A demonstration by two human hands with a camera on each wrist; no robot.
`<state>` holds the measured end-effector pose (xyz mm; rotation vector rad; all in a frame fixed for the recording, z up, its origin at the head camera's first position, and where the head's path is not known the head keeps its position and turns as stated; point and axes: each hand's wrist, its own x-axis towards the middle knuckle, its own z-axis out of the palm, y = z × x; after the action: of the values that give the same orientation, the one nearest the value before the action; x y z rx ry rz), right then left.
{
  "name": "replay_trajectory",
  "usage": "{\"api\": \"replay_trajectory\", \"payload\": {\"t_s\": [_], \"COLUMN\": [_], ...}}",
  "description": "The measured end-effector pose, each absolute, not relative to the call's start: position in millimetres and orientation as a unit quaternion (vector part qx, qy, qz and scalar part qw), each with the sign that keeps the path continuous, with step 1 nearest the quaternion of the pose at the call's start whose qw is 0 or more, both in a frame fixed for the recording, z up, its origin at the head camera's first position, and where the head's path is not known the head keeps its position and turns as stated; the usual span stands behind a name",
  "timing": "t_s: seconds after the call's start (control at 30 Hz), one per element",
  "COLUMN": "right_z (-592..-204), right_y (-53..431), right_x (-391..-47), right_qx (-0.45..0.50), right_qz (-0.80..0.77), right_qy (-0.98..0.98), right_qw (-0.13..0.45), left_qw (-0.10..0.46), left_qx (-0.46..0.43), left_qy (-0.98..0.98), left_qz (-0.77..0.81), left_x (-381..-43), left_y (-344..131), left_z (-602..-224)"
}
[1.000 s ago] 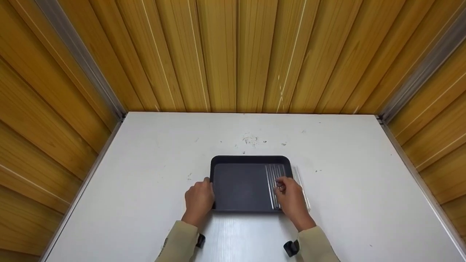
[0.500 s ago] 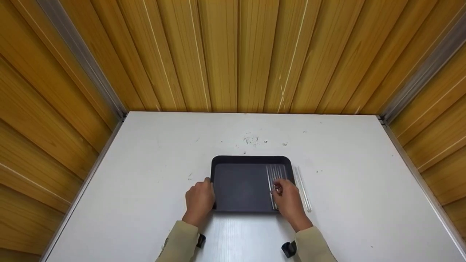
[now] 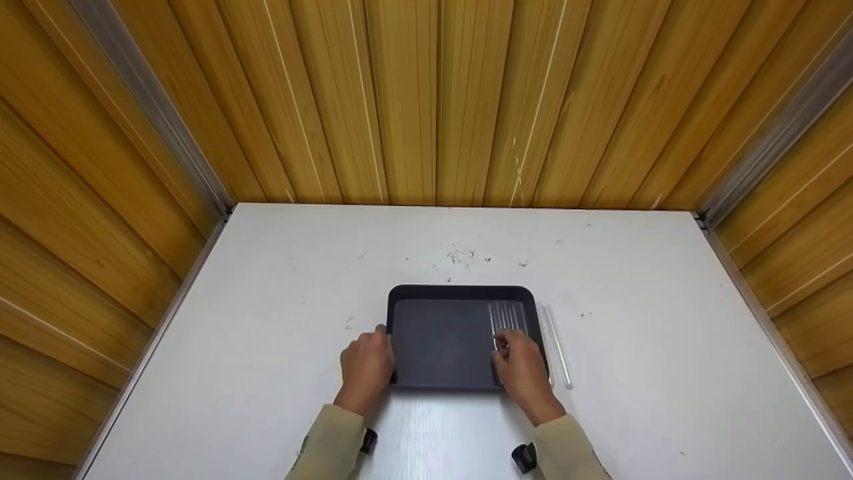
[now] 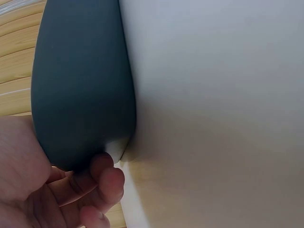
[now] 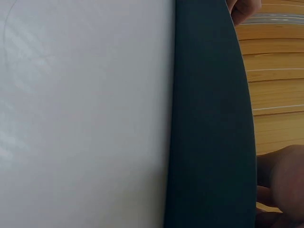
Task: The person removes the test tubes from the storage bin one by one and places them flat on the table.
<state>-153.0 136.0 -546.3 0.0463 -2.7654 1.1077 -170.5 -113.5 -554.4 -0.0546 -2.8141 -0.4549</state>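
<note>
A shallow dark rectangular tray (image 3: 440, 343) lies on the white table in the head view. My left hand (image 3: 366, 365) grips its left wall. In the left wrist view, the curled fingers (image 4: 108, 183) sit at the tray's rounded corner. Several thin clear rods (image 3: 508, 315) lie side by side along the right part of the tray, their near ends covered by my right hand. That right hand (image 3: 522, 370) is over them with thumb and forefinger bent together, pinching at the leftmost rod. The right wrist view shows mostly the tray's outer wall (image 5: 211, 114), with the fingertips hidden behind it.
More clear rods (image 3: 558, 347) lie on the white table (image 3: 640, 373) just right of the tray. Wood-look panels (image 3: 426, 100) rise behind and at both sides, with metal strips at the corners. Dark scuffs (image 3: 461, 257) mark the tabletop behind the tray.
My right hand has shifted left across the rods, from their middle to the leftmost one, uncovering the rods outside the tray. My left hand has stayed at the tray's left side.
</note>
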Motion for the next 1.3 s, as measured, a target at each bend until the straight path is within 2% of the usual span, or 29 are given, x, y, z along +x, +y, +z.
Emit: {"api": "replay_trajectory", "payload": {"t_s": [0.5, 0.83, 1.13, 1.3], "right_z": [-549.2, -552.7, -548.9, -547.9], "right_y": [126.8, 121.2, 118.3, 117.3], "right_x": [-150.8, -148.4, -149.1, -149.2], "right_qx": [0.056, 0.058, 0.064, 0.063], "right_qz": [0.289, 0.271, 0.252, 0.243], "right_qy": [-0.946, -0.951, -0.956, -0.958], "right_qw": [0.135, 0.138, 0.135, 0.139], "left_qw": [0.153, 0.139, 0.166, 0.155], "left_qx": [-0.018, -0.013, -0.025, -0.018], "left_qy": [-0.976, -0.977, -0.973, -0.975], "left_qz": [-0.157, -0.161, -0.156, -0.158], "left_x": [-170.5, -171.0, -169.8, -169.8], "left_y": [-113.7, -113.1, -113.6, -112.9], "left_z": [-555.4, -554.7, -554.6, -554.1]}}
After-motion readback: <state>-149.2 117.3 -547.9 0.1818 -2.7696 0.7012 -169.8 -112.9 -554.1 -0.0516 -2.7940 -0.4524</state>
